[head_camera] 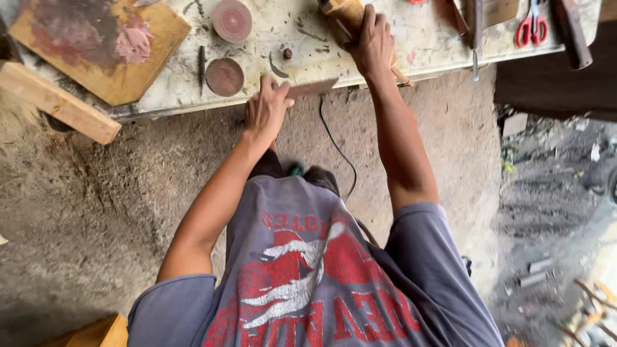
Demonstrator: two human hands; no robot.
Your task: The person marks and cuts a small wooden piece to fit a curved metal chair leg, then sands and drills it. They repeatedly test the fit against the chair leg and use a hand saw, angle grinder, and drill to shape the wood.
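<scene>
My left hand (pixel 267 109) pinches a thin flat brown strip (pixel 313 87) at the front edge of the worn white workbench (pixel 173 90). The strip juts out to the right from my fingers. My right hand (pixel 373 45) reaches further onto the bench and is closed on a tan wooden piece (pixel 344 11), which runs out of view at the top. A light stick (pixel 403 77) pokes out below that hand at the bench edge. My grey printed shirt fills the bottom of the view.
A stained wooden board (pixel 96 45) lies at the bench's left, with two round reddish discs (pixel 232 19) (pixel 224 76) beside it. Red-handled scissors (pixel 531 26) and dark tools (pixel 572 32) lie at the right. A plank (pixel 58 103) sticks out on the left. A black cable (pixel 337 148) hangs to the dirt floor.
</scene>
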